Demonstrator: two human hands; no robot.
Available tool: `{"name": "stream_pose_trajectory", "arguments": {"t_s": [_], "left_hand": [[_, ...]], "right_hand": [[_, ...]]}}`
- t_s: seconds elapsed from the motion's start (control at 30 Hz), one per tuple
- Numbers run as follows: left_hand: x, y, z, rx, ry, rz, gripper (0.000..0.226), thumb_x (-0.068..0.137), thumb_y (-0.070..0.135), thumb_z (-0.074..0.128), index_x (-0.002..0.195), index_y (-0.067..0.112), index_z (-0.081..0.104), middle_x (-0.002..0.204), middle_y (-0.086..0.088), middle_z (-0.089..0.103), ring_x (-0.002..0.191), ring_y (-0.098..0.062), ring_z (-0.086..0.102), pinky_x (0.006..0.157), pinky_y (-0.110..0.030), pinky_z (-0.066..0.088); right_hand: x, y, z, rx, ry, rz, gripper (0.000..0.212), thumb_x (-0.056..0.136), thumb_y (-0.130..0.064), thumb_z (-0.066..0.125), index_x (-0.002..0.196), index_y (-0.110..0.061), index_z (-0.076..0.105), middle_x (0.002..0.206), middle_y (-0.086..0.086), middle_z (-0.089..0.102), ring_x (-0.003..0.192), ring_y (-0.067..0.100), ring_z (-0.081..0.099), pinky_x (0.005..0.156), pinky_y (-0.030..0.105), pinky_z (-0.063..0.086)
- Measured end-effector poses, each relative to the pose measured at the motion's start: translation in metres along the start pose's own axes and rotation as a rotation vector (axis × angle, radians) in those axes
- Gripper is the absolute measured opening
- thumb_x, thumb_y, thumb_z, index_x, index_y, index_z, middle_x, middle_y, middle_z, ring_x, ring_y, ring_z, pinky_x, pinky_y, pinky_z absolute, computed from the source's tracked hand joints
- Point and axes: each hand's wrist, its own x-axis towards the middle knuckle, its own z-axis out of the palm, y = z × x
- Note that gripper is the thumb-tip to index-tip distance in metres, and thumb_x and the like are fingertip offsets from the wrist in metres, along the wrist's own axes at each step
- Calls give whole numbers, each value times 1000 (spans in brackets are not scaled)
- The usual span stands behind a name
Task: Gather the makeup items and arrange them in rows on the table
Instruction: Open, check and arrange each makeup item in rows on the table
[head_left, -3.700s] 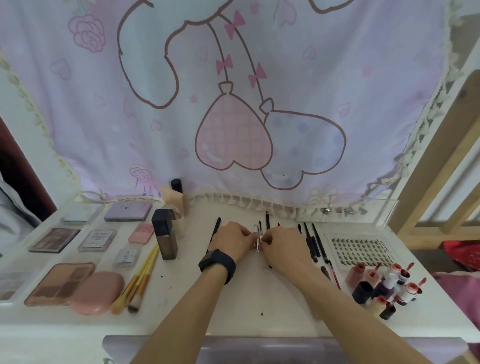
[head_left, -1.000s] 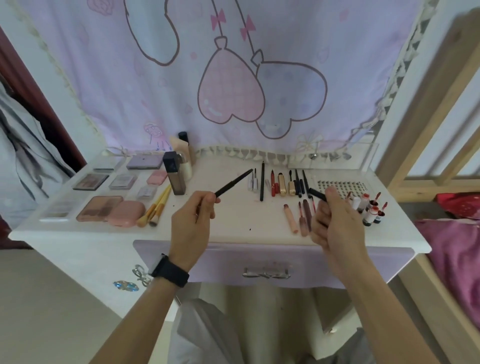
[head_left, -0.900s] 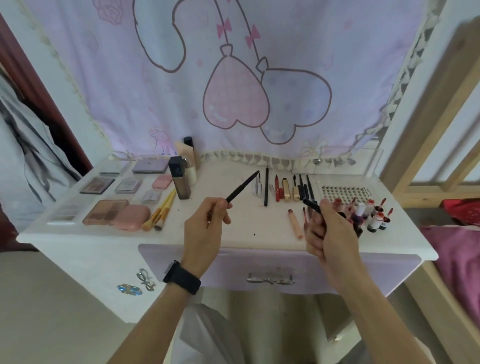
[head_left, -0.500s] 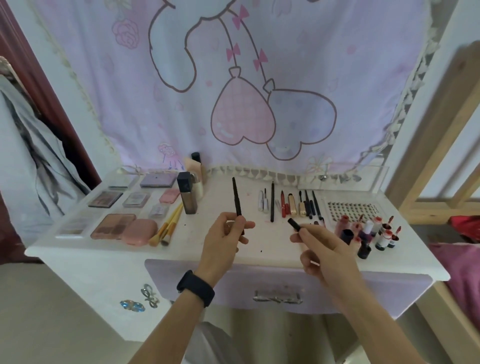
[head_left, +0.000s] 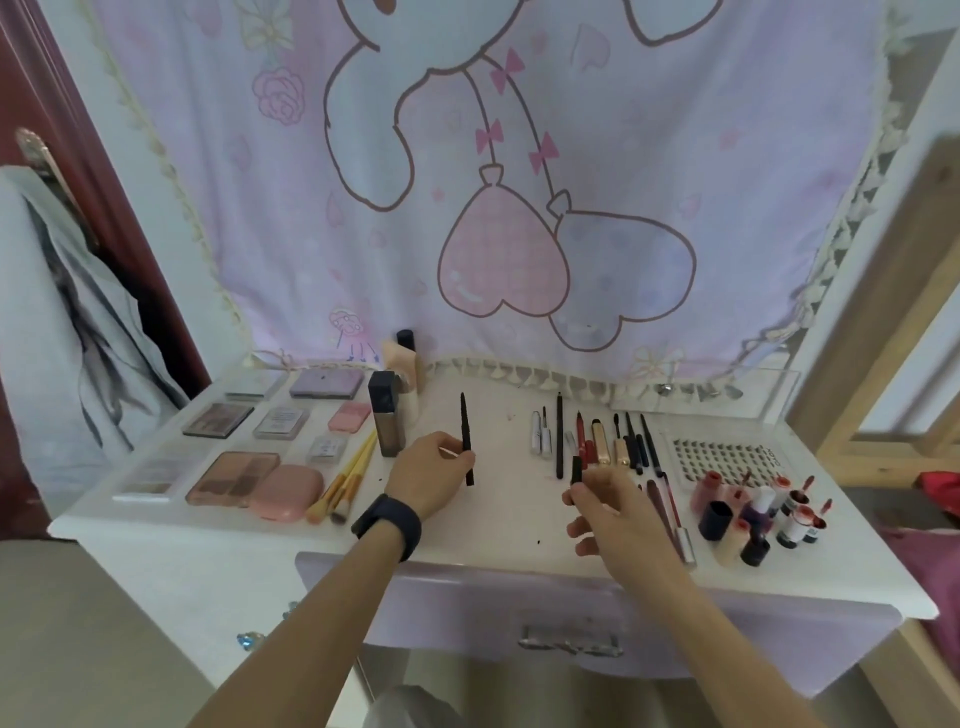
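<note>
My left hand (head_left: 428, 478) pinches a long thin black pencil (head_left: 466, 436) that points away from me over the white table (head_left: 498, 525). My right hand (head_left: 613, 514) grips a short black cap (head_left: 575, 470) between its fingertips, just in front of a row of slim pens and tubes (head_left: 592, 441). Eyeshadow palettes (head_left: 234, 478) and compacts lie in rows on the left. Yellow-handled brushes (head_left: 345, 480) rest beside a pink case (head_left: 285, 491).
A dark square bottle (head_left: 385, 413) and cream tubes stand at the back left. Small bottles (head_left: 758, 519) cluster at the right by a dotted lash tray (head_left: 722, 460). A clear acrylic box (head_left: 711, 392) sits at the back right. A pink printed cloth hangs behind.
Both hands have moved forward over the table. The pencil in my left hand has turned from slanting right to pointing straight away. My right hand with the cap has come closer to the pen row.
</note>
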Motion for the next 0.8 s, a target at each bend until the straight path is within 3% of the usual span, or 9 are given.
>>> {"name": "stream_pose_trajectory", "arguments": {"t_s": [0.1, 0.27, 0.47, 0.8], "left_hand": [[19, 1, 1, 89, -8, -8, 16, 91, 38, 65, 103, 27, 64, 93, 10, 63, 86, -10, 59, 69, -22, 41], [44, 11, 13, 157, -45, -34, 19, 88, 38, 70, 99, 22, 72, 93, 4, 66, 88, -16, 62, 73, -25, 45], [66, 20, 30, 178, -64, -76, 24, 82, 43, 76, 92, 21, 78, 92, 2, 73, 77, -12, 61, 64, -25, 45], [71, 21, 43, 168, 13, -73, 26, 80, 58, 72, 81, 32, 69, 88, 7, 70, 79, -13, 62, 72, -29, 54]], "right_hand": [[8, 10, 15, -24, 19, -15, 5, 103, -21, 55, 105, -21, 60, 99, -1, 70, 60, 5, 62, 56, 21, 50], [12, 21, 28, -36, 79, -28, 6, 105, -21, 52, 106, -23, 57, 100, -5, 68, 58, 3, 60, 55, 19, 49], [10, 23, 24, 34, 79, -33, 7, 104, -19, 54, 107, -21, 59, 100, -2, 69, 57, 8, 59, 55, 22, 51], [11, 21, 23, 79, 62, 8, 6, 100, -20, 61, 105, -20, 65, 95, -10, 71, 57, 14, 64, 50, 23, 50]]}}
